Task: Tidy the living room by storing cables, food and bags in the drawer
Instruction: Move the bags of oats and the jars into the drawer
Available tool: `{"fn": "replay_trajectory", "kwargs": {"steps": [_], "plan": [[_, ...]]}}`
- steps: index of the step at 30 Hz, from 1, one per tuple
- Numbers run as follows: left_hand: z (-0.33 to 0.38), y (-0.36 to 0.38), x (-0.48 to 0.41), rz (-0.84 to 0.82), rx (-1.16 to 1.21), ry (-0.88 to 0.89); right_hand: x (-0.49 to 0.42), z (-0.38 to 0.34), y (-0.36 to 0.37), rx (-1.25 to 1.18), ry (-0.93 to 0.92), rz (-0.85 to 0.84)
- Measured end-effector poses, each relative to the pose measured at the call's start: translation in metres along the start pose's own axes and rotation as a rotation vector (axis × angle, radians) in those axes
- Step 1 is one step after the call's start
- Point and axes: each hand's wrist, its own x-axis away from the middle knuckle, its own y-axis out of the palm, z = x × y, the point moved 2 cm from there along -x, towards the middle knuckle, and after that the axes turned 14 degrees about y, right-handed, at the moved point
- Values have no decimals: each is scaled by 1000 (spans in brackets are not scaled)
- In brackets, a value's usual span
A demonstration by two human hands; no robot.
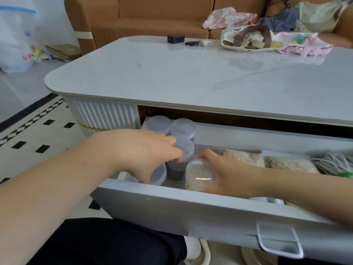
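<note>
Inside, each hand [142, 151] grips a jar [185, 148].

In the grey drawer [191, 211] before me, round lidded plastic jars [183, 129] are standing leftmost, clear grain bags [242, 156] lying beside them, coiled white cable [334, 162] rightmost.

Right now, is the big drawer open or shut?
Open. The drawer is pulled out from under the table, so the jars and bags inside show.

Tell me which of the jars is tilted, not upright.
The pale-filled jar in the right hand: its lid faces the camera, while the other jars stand upright.
</note>
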Motion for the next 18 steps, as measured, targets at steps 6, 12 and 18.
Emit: {"fn": "replay_trajectory", "kwargs": {"steps": [6, 12, 18], "plan": [[-13, -2, 4, 50, 163, -54, -4, -7, 4, -413, 161, -351], [-21, 1, 0, 55, 204, -55, -21, -21, 15, -701, 294, -577], [-26, 2, -2, 68, 235, -60, -29, -29, 18, -738, 349, -574]]}}
